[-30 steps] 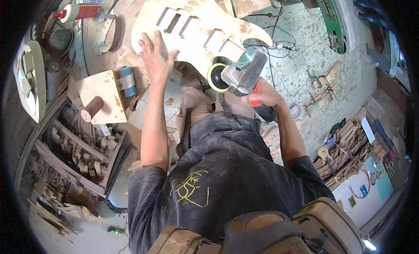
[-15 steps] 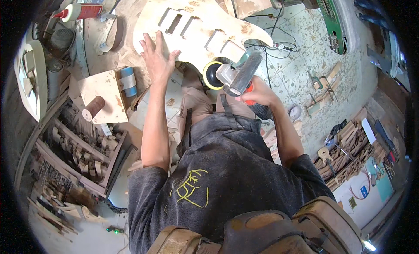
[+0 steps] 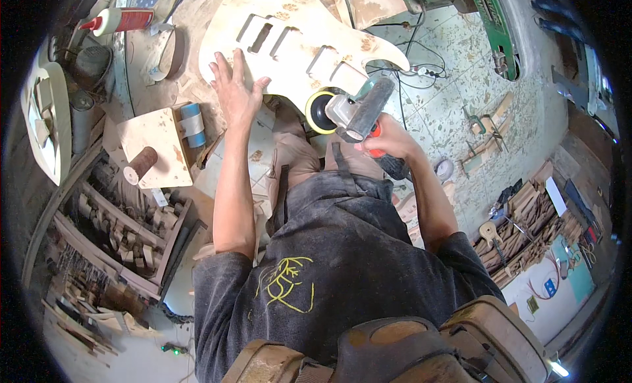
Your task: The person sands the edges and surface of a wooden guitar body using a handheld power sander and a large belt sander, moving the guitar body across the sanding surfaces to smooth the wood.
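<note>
A pale wooden electric guitar body [image 3: 296, 37] with several routed slots and burl patches lies on the bench in front of me. My left hand [image 3: 236, 90] rests flat on its near left edge, fingers spread. In my right hand [image 3: 388, 140] is an angle grinder [image 3: 359, 114] with a red and black body, gripped by the handle. Its round yellow-rimmed sanding pad [image 3: 321, 111] stands on edge at the near side of the guitar body. Whether pad and wood touch I cannot tell.
Left of the body are a glue bottle [image 3: 122, 21] with a red cap, a wooden block with a dowel [image 3: 150, 160] and a blue tape roll [image 3: 192, 125]. A second guitar body [image 3: 49, 123] stands at far left. Black cables [image 3: 421, 60] and clamps [image 3: 484, 142] lie on the right-hand floor.
The view has shifted very slightly, with the guitar body a touch further left. Both hands and the grinder keep practically the same place.
</note>
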`<state>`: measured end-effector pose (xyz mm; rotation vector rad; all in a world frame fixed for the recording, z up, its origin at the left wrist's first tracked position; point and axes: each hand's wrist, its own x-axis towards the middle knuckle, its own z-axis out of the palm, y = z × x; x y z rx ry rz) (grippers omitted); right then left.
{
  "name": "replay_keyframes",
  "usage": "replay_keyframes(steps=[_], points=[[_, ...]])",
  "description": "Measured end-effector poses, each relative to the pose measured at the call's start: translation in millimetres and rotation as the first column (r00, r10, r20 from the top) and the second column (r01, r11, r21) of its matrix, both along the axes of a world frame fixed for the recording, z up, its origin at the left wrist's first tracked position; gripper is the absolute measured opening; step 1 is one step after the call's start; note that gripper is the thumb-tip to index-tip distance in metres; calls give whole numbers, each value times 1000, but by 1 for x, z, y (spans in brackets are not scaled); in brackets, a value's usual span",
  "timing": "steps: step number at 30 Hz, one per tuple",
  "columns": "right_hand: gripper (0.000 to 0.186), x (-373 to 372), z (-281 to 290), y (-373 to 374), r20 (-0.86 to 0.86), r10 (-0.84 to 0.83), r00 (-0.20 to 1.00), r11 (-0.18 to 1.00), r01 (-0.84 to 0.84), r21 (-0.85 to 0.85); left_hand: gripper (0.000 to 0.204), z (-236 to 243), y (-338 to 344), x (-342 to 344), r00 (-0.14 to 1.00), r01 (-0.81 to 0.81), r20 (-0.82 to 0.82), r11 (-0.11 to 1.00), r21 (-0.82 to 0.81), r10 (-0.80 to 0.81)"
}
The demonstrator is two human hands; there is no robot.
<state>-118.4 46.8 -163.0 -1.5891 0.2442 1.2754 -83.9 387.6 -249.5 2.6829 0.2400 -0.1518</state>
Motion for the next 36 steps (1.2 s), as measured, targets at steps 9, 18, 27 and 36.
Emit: replay_keyframes(steps=[9,18,27,36], points=[[67,0,5,-8,52,10,999,999,-12,45,91,-2,2,-1,1000,11,20,1000,6,-11],[63,-1,4,-10,90,86,992,996,-88,16,92,2,0,0,1000,2,-1,1000,9,-2],[61,5,6,-5,91,51,995,998,-53,25,92,2,0,1,1000,5,-14,1000,14,-5],[52,-10,-2,-24,17,60,998,996,-61,59,92,4,-1,2,1000,4,-4,1000,3,-4]])
